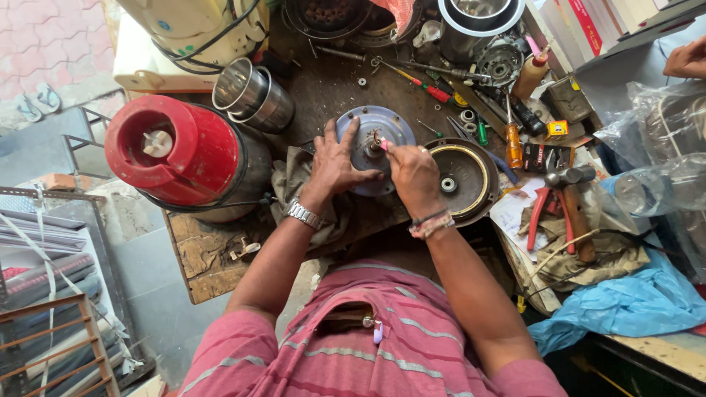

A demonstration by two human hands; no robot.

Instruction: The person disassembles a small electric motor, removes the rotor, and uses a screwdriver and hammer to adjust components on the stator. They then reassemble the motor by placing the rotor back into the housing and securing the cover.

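The round grey metal plate (pixel 371 147) lies flat near the middle of the workbench (pixel 213 257), its broad face turned up toward the camera and a short shaft standing out of its centre, so its axis runs straight up from the bench; being round, it has no long side along the table. The left hand (pixel 337 163) lies spread on the plate's left half, fingers wide and pressing down, the thumb reaching toward the hub. The right hand (pixel 412 173) comes in from the right with its fingertips pinched narrow on a small pink-tipped piece (pixel 382 141) right at the shaft; whether that is a tool tip or a loose part is too small to tell. By the look of it, the step in hand is fine work at the hub while the plate is held steady, and what follows would seem to call for a firm downward hold on the left and a small, careful motion at the centre. Just right of the plate, touching the right hand's side, sits a dark round housing (pixel 463 176) with a brass-coloured ring. Farther right lie red-handled pliers (pixel 548 213) and a hammer (pixel 573 195); at the far side are screwdrivers (pixel 423 82). To the left stand a red mixer base (pixel 180 151) and steel jars (pixel 254 95).
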